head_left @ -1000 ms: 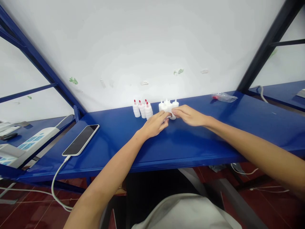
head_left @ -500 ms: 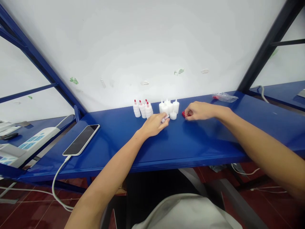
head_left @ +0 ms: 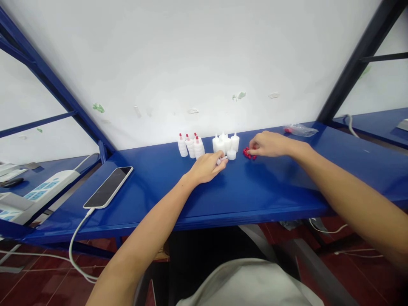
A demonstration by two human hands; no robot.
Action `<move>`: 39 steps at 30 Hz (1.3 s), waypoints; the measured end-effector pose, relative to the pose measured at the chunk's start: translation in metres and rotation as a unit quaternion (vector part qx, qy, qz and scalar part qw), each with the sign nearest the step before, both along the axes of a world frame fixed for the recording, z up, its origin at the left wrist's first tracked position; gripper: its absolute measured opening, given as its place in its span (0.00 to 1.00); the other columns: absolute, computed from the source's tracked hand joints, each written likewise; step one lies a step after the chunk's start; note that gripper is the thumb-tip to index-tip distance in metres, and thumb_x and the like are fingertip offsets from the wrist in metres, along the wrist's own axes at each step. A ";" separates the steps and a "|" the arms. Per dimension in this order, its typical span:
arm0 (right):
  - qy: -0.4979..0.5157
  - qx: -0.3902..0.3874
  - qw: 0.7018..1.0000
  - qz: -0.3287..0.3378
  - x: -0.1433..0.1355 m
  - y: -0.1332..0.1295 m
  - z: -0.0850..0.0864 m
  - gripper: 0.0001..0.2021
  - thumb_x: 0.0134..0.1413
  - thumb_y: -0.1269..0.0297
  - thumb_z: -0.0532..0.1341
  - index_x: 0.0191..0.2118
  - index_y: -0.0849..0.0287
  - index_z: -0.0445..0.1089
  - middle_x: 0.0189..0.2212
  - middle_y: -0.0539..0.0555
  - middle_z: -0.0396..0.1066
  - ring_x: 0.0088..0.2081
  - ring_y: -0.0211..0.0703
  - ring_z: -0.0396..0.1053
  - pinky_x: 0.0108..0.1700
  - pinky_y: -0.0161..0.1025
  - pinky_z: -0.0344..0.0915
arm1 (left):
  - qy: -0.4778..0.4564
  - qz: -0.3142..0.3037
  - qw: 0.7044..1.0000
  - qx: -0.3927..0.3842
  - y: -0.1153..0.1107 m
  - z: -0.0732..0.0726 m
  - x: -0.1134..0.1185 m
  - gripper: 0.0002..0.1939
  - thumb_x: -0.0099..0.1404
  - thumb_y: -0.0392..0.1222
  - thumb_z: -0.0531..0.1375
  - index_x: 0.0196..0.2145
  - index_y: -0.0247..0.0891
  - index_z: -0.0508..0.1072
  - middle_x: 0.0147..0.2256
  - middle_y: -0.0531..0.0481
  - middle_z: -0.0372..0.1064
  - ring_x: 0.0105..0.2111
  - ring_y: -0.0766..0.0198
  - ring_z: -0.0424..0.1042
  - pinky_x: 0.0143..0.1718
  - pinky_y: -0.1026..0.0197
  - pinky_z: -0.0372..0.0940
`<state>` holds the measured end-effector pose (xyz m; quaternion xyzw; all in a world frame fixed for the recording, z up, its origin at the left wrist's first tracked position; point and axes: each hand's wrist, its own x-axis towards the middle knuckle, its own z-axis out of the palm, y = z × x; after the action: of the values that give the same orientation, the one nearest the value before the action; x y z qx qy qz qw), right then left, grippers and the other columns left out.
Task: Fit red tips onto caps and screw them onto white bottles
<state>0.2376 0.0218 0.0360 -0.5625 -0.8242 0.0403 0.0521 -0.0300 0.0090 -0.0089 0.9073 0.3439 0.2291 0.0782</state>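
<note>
My left hand (head_left: 208, 167) is closed around a white squeeze bottle (head_left: 222, 160); its thin nozzle points right, and the rest is hidden in the palm. Just behind it stand several white bottles (head_left: 235, 143) with bare nozzles. A short white piece (head_left: 231, 154) sits at their front. My right hand (head_left: 266, 144) is over a small pile of red caps (head_left: 247, 152), thumb and fingertips pinched together among them at a red cap; the fingertips partly hide it. To the left, several white bottles (head_left: 190, 148) stand upright wearing red tips.
A charging phone (head_left: 109, 187) lies on the left of the blue table (head_left: 153, 199). At the back right rests a clear plastic bag (head_left: 301, 130) with something red in it. Blue frame posts rise on the left, a dark post on the right. A power strip (head_left: 47, 191) lies farther left.
My right hand has risen slightly and shifted a little to the right, uncovering more of the red caps. My left hand keeps its hold on the bottle, almost still.
</note>
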 end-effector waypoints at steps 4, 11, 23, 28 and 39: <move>0.120 0.039 0.989 0.080 -0.018 -0.012 0.002 0.19 0.61 0.49 0.55 0.33 0.58 0.75 0.22 0.52 0.71 0.24 0.40 0.64 0.30 0.38 0.54 | -0.020 -0.006 1.000 -0.016 -0.002 0.001 0.001 0.12 0.72 0.50 0.51 0.42 0.39 0.65 0.27 0.54 0.67 0.26 0.64 0.64 0.29 0.62 0.53; 0.252 0.000 0.945 0.210 -0.054 -0.026 -0.017 0.19 0.64 0.48 0.54 0.37 0.58 0.72 0.24 0.48 0.65 0.24 0.36 0.56 0.29 0.35 0.53 | -0.041 -0.029 0.998 -0.037 -0.004 0.000 0.003 0.15 0.70 0.51 0.54 0.48 0.39 0.61 0.29 0.53 0.68 0.28 0.63 0.67 0.31 0.62 0.57; 0.232 0.180 0.956 -0.013 -0.041 -0.002 -0.020 0.20 0.64 0.50 0.52 0.25 0.57 0.64 0.21 0.51 0.68 0.24 0.40 0.61 0.31 0.38 0.53 | -0.052 0.070 0.996 0.014 0.005 0.000 0.001 0.25 0.74 0.47 0.42 0.22 0.37 0.65 0.21 0.50 0.64 0.24 0.64 0.63 0.31 0.59 0.54; 0.186 0.145 0.971 -0.044 -0.047 0.002 -0.026 0.23 0.63 0.45 0.52 0.28 0.57 0.70 0.24 0.54 0.73 0.28 0.44 0.66 0.32 0.38 0.53 | -0.040 0.091 0.995 0.004 0.003 0.001 0.000 0.24 0.71 0.44 0.43 0.21 0.38 0.66 0.21 0.48 0.66 0.25 0.62 0.65 0.31 0.58 0.55; 0.018 0.044 0.999 -0.005 -0.008 0.000 0.000 0.12 0.53 0.52 0.61 0.31 0.56 0.74 0.30 0.53 0.76 0.30 0.44 0.68 0.29 0.38 0.54 | -0.015 0.066 0.998 0.017 0.003 0.001 -0.001 0.17 0.67 0.39 0.47 0.23 0.38 0.68 0.22 0.49 0.66 0.24 0.61 0.63 0.28 0.59 0.52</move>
<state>0.2296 0.0221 0.0359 -0.5629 -0.8213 0.0142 0.0918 -0.0309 0.0116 -0.0082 0.8804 0.3973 0.2536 0.0525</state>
